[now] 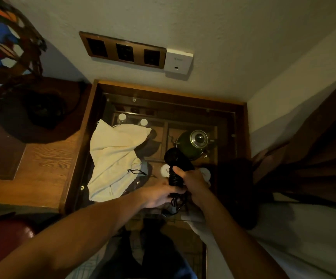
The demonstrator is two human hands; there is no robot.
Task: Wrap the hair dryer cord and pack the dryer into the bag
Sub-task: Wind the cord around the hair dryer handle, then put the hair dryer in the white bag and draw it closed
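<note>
The room is dim, and the black cord (175, 200) blurs into shadow below the hands, its plug not clear. The right hand (191, 181) grips the handle of the black hair dryer (178, 158), held above the glass-topped table (241, 125). The left hand (159, 195) curls round the cord coils at the handle's base. The white bag (114, 158) lies crumpled just left of them.
</note>
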